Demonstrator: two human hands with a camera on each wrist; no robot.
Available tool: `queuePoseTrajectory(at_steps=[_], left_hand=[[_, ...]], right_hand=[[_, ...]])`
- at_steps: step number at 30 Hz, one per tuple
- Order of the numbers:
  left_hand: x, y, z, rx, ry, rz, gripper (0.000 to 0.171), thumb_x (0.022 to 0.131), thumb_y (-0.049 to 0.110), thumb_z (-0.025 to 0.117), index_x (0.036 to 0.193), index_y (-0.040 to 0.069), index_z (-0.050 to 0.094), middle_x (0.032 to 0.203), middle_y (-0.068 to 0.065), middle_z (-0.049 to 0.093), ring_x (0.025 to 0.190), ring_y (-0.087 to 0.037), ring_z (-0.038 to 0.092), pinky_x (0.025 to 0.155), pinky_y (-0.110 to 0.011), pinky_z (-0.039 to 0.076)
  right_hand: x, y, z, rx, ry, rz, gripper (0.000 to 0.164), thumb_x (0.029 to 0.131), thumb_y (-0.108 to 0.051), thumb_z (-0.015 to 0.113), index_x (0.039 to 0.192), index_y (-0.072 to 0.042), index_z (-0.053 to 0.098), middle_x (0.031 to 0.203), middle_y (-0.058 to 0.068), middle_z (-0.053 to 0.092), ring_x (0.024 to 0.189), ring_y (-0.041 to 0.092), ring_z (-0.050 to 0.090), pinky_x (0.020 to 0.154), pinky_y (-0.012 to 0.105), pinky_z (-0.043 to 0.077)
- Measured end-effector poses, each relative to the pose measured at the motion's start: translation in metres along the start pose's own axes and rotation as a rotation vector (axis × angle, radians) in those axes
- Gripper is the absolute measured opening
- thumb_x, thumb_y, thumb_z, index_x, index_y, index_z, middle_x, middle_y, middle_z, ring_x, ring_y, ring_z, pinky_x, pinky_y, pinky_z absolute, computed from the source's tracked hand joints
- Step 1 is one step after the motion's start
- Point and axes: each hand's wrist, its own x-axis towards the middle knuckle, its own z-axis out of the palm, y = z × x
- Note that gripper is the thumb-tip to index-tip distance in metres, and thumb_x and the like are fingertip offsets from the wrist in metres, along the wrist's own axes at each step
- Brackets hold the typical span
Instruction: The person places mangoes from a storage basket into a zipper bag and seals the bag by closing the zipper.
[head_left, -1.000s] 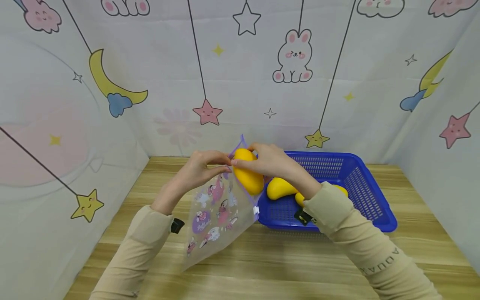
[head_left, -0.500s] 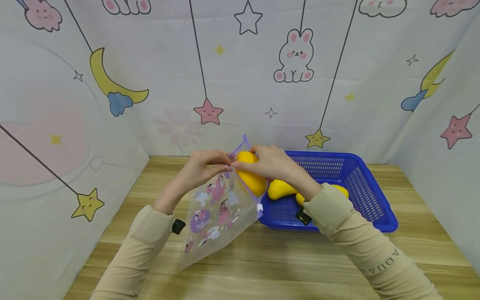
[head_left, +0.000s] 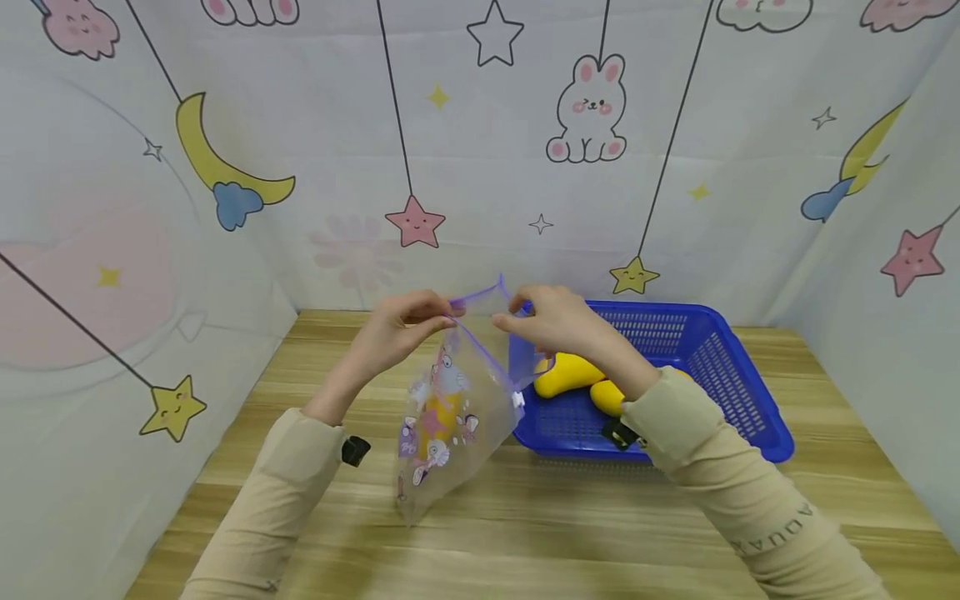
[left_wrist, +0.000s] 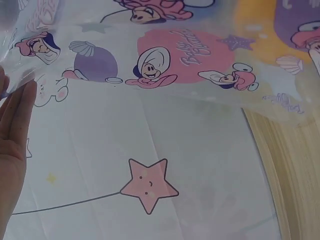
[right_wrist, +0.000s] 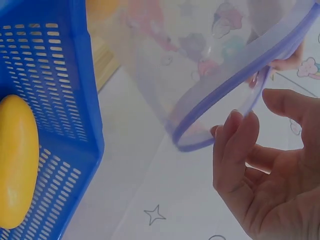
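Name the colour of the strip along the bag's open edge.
The strip is purple; it shows best in the right wrist view.

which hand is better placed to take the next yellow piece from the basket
Likely the right hand: it looks empty and is nearer the blue basket, while the left hand pinches the bag at its rim.

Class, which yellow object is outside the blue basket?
The yellow object inside the printed bag, below the left hand; the others lie in the basket.
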Motion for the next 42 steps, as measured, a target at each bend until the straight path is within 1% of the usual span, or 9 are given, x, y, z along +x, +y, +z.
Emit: queuePoseTrajectory(at_steps=[6, 9, 14, 21, 28, 30, 35, 37, 42], left_hand=[[-0.001, 0.0, -0.009, -0.034, 0.036, 0.049, 0.01, 0.087, -0.005, 0.064, 0.095, -0.003, 0.068, 0.101, -0.025, 0.07, 0.09, 0.001, 0.069, 0.078, -0.022, 0.059], [-0.002, 0.0, -0.011, -0.044, 0.043, 0.052, 0.011, 0.086, -0.007, 0.063, 0.097, -0.005, 0.067, 0.101, -0.026, 0.07, 0.09, 0.003, 0.068, 0.078, -0.022, 0.059], [-0.004, 0.0, -0.012, -0.042, 0.047, 0.047, 0.013, 0.086, -0.007, 0.063, 0.098, -0.01, 0.066, 0.102, -0.026, 0.07, 0.091, 0.004, 0.067, 0.079, -0.022, 0.059], [-0.006, -0.004, -0.012, -0.038, 0.056, 0.063, 0.014, 0.085, -0.009, 0.064, 0.099, -0.009, 0.066, 0.101, -0.028, 0.069, 0.093, 0.0, 0.068, 0.081, -0.022, 0.058], [-0.006, -0.003, -0.011, -0.003, 0.064, 0.075, 0.016, 0.084, -0.007, 0.067, 0.1, -0.007, 0.067, 0.102, -0.024, 0.07, 0.096, -0.027, 0.07, 0.085, -0.022, 0.057], [-0.006, -0.004, -0.011, 0.004, 0.062, 0.077, 0.017, 0.084, -0.006, 0.067, 0.1, -0.007, 0.067, 0.102, -0.024, 0.07, 0.097, -0.029, 0.069, 0.085, -0.022, 0.057], [-0.007, -0.004, -0.012, 0.018, 0.065, 0.062, 0.018, 0.084, -0.005, 0.067, 0.102, -0.003, 0.068, 0.102, -0.018, 0.072, 0.097, -0.019, 0.069, 0.081, -0.022, 0.058], [-0.008, -0.004, -0.012, 0.017, 0.066, 0.057, 0.019, 0.084, -0.005, 0.067, 0.103, -0.001, 0.068, 0.102, -0.017, 0.072, 0.096, -0.017, 0.069, 0.08, -0.022, 0.058], [-0.008, -0.006, -0.012, 0.011, 0.068, 0.057, 0.02, 0.084, -0.005, 0.067, 0.104, -0.002, 0.068, 0.102, -0.017, 0.072, 0.094, -0.025, 0.069, 0.08, -0.023, 0.058]], right_hand=[[-0.003, 0.012, -0.007, 0.019, 0.026, -0.016, 0.041, 0.096, -0.042, 0.055, 0.119, -0.009, 0.062, 0.082, 0.01, 0.066, 0.055, 0.018, 0.059, 0.052, 0.027, 0.054], [-0.004, 0.019, -0.01, 0.02, 0.029, -0.015, 0.041, 0.096, -0.041, 0.054, 0.119, -0.008, 0.062, 0.086, 0.01, 0.066, 0.057, 0.016, 0.059, 0.053, 0.027, 0.054], [-0.005, 0.031, -0.014, 0.028, 0.032, 0.008, 0.039, 0.097, -0.039, 0.054, 0.117, -0.007, 0.063, 0.081, 0.009, 0.064, 0.06, 0.017, 0.06, 0.054, 0.027, 0.055], [-0.005, 0.043, -0.015, 0.031, 0.043, 0.001, 0.036, 0.097, -0.035, 0.054, 0.113, -0.005, 0.064, 0.074, 0.009, 0.061, 0.06, 0.017, 0.06, 0.055, 0.026, 0.054], [-0.001, 0.056, -0.012, 0.015, 0.079, -0.034, 0.034, 0.096, -0.033, 0.056, 0.11, -0.004, 0.066, 0.073, 0.008, 0.062, 0.061, 0.016, 0.061, 0.054, 0.026, 0.051], [0.0, 0.06, -0.011, 0.011, 0.08, -0.047, 0.033, 0.096, -0.032, 0.056, 0.11, -0.004, 0.067, 0.077, 0.009, 0.065, 0.062, 0.016, 0.061, 0.055, 0.026, 0.05], [0.004, 0.069, -0.008, -0.001, 0.08, -0.09, 0.03, 0.096, -0.028, 0.057, 0.11, -0.004, 0.068, 0.091, 0.012, 0.07, 0.068, 0.015, 0.063, 0.06, 0.026, 0.052], [0.006, 0.073, -0.006, -0.009, 0.084, -0.103, 0.029, 0.096, -0.027, 0.057, 0.11, -0.004, 0.068, 0.096, 0.012, 0.07, 0.075, 0.018, 0.065, 0.066, 0.029, 0.053], [0.012, 0.084, -0.002, -0.018, 0.094, -0.119, 0.027, 0.095, -0.024, 0.058, 0.11, -0.004, 0.068, 0.103, 0.012, 0.07, 0.094, 0.025, 0.062, 0.084, 0.041, 0.052]])
